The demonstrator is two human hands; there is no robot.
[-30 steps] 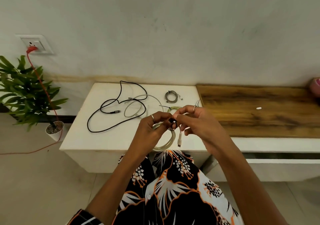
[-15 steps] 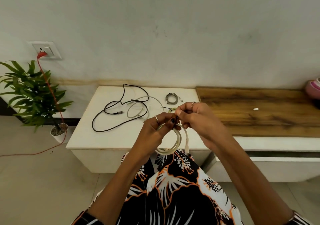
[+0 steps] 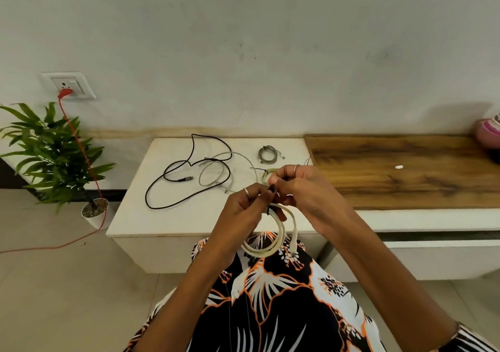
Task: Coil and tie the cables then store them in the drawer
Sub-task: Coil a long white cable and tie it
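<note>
A coiled white cable (image 3: pixel 273 246) hangs in front of my lap, one plug end dangling at its right. My left hand (image 3: pixel 244 211) and my right hand (image 3: pixel 303 192) both pinch a thin black tie (image 3: pixel 270 211) at the top of the coil. On the white cabinet top (image 3: pixel 135 216) lie a loose black cable (image 3: pixel 173 186), a loose grey cable (image 3: pixel 216 170), a small tied grey coil (image 3: pixel 267 154) and a pale coil (image 3: pixel 267 174) partly hidden behind my right hand.
A wooden top (image 3: pixel 405 173) lies to the right with a small white piece (image 3: pixel 398 167) on it. A drawer front (image 3: pixel 433 249) sits below it. A potted plant (image 3: pixel 54 157) and a red cord (image 3: pixel 89 167) from a wall socket stand at the left.
The coil has dropped lower and closer to my lap, hanging more upright. Both hands stay at the tie on its top.
</note>
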